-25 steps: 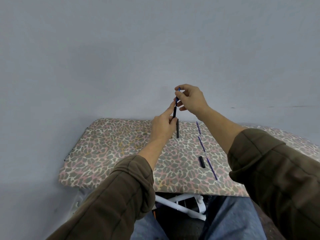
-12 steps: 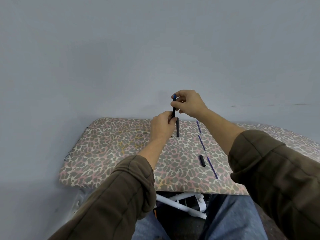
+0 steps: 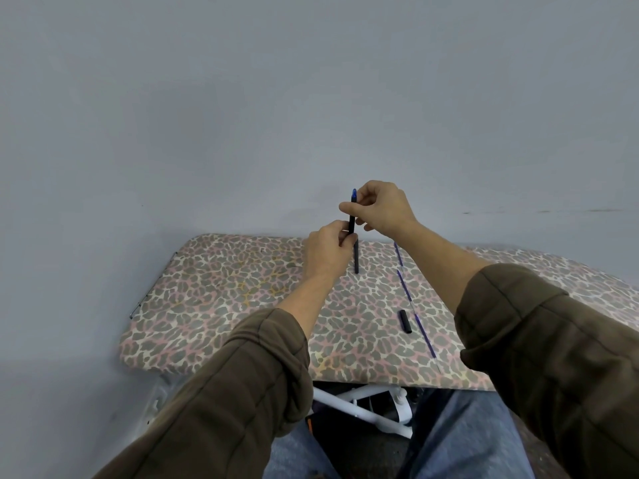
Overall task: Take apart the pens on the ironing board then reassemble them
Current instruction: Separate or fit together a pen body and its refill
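Observation:
A black pen barrel (image 3: 352, 221) with a blue tip at its top stands upright in the air above the ironing board (image 3: 221, 299). My left hand (image 3: 326, 252) grips its lower end. My right hand (image 3: 380, 209) pinches its upper part just under the blue tip. Another black barrel (image 3: 356, 259) lies on the board right behind my left hand. Three thin blue refills lie in a line on the board, the nearest (image 3: 424, 335), the middle (image 3: 404, 285) and the far one (image 3: 398, 254). A short black cap (image 3: 404, 321) lies beside the nearest refill.
The leopard-print board butts against a grey wall (image 3: 311, 98). Its left end is rounded, with a wire edge (image 3: 152, 288). White board legs (image 3: 363, 409) and my jeans-clad knees show below the near edge.
My right hand has come down and closer to my left hand, sliding the blue-tipped piece deeper into the black barrel. The parts on the board have not moved.

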